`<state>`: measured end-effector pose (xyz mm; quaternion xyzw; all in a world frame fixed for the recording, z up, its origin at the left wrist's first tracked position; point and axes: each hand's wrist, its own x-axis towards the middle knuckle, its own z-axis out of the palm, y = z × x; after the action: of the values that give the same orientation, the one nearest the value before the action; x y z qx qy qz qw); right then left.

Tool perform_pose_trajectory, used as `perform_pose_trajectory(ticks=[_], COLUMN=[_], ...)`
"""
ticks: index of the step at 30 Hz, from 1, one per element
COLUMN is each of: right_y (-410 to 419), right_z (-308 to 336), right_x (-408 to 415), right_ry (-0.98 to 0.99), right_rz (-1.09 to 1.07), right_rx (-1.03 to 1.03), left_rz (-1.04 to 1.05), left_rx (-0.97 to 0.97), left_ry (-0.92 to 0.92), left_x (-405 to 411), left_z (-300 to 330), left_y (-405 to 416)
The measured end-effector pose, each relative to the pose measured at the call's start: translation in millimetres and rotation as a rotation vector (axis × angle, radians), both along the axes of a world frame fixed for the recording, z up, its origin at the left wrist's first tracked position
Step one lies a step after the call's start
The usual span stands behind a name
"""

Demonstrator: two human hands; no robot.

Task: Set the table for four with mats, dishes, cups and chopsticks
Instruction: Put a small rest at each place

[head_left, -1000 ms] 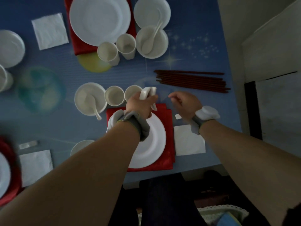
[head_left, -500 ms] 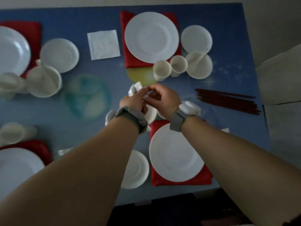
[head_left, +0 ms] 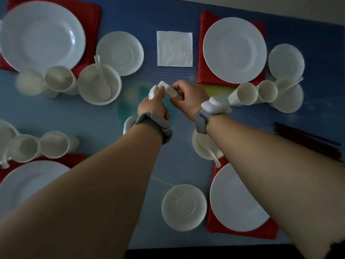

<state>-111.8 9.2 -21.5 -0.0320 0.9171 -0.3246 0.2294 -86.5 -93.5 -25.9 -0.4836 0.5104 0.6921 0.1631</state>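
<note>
Both hands grasp small white chopstick rests: left hand (head_left: 153, 107) holds one (head_left: 153, 92), right hand (head_left: 188, 97) pinches another (head_left: 169, 89), above the blue table (head_left: 97, 116).

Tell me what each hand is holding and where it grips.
Left hand grips small white pieces by their lower ends; right hand pinches one white piece at its end.

Glossy white ceramic plates (head_left: 234, 50); red cloth mats (head_left: 204, 71); crinkled paper napkin (head_left: 174, 48); dark lacquered chopsticks (head_left: 306, 141).

A home dining spot: a blue-clothed table (head_left: 186, 8) laid with red mats (head_left: 203, 53), white plates (head_left: 234, 50) and a napkin (head_left: 174, 48) beside them.
</note>
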Motion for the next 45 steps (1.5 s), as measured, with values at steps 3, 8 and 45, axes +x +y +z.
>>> perform_pose_trajectory(ticks=[3, 8, 45], right_y=[-5.6, 1.9, -231.8], right_z=[-23.6, -52.2, 49.2], right_x=[-33.0, -65.1, -39.0], right_ry=[0.020, -0.006, 0.287], right_rz=[0.078, 0.156, 0.381], right_rx=[0.202, 0.411, -0.009], left_rz=[0.003, 0.025, 0.369], left_rx=[0.009, 0.067, 0.003], left_ry=[-0.024, -0.089, 0.170], left_x=[-11.8, -11.3, -20.0], left_z=[-11.5, -19.8, 46.2], left_y=[-12.5, -26.8, -217.1])
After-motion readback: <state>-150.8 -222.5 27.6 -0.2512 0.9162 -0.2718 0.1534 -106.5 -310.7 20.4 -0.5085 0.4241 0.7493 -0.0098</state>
